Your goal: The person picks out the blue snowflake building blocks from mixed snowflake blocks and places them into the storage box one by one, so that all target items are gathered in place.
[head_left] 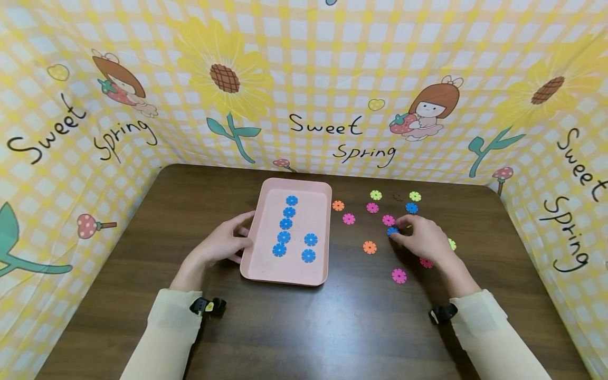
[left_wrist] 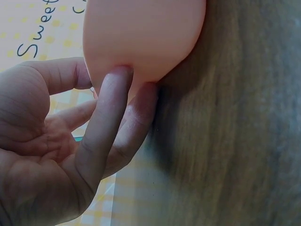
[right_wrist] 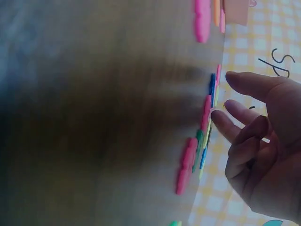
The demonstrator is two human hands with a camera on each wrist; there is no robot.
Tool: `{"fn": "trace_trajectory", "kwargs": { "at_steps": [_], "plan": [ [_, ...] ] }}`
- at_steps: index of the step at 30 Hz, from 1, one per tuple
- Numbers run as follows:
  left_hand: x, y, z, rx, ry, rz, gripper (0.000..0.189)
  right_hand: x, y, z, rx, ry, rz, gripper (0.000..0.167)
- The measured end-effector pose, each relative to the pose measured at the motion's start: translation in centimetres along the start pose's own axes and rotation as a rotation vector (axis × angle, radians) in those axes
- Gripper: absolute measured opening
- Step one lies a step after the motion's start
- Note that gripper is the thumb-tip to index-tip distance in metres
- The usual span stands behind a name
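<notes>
Head: we look forward and down from above, before the pink tray (head_left: 285, 272) | Left wrist: close, turned sideways, at its left wall | Right wrist: low, sideways, right of it, sharing the discs (head_left: 369, 247) with head

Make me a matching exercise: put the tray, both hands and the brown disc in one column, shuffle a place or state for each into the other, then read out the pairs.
Column one:
1. tray
2. left hand
3. right hand
4. brown disc

Column two:
A. touching the tray's left side
B. between two yellow-green discs
C. holding seven blue discs
D. partly hiding a blue disc outside the tray, in the head view

Pairs: 1-C, 2-A, 3-D, 4-B.
</notes>
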State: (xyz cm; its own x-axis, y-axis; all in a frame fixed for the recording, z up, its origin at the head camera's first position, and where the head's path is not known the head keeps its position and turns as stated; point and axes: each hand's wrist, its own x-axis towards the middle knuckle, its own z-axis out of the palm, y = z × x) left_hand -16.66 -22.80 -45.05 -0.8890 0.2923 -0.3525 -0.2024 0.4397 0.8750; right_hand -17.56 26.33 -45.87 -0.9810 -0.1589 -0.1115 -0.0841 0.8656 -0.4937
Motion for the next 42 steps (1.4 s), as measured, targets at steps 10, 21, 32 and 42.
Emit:
{"fn": "trace_trajectory", "kwargs": {
  "at_steps": [10,21,32,42],
  "plan": [
    [0.1,-0.6,0.0,0.012,0.007,0.002,0.081,0.7,0.1,0.5,0.000,-0.061,0.029,0.045],
    [0.3,-0.6,0.1,0.022,0.017,-0.003,0.079,0.9,-0.4,0.1,0.025,-0.089,0.023,0.031],
    [0.2,-0.5,0.0,0.018,0.011,0.007,0.080,0.9,-1.2,-0.3,0.076,0.001,-0.067,0.018],
    [0.2,-0.6,-0.1,0.033,0.016,0.003,0.079,0.9,-4.3,0.0,0.244,-0.038,-0.158,0.023]
  ]
}}
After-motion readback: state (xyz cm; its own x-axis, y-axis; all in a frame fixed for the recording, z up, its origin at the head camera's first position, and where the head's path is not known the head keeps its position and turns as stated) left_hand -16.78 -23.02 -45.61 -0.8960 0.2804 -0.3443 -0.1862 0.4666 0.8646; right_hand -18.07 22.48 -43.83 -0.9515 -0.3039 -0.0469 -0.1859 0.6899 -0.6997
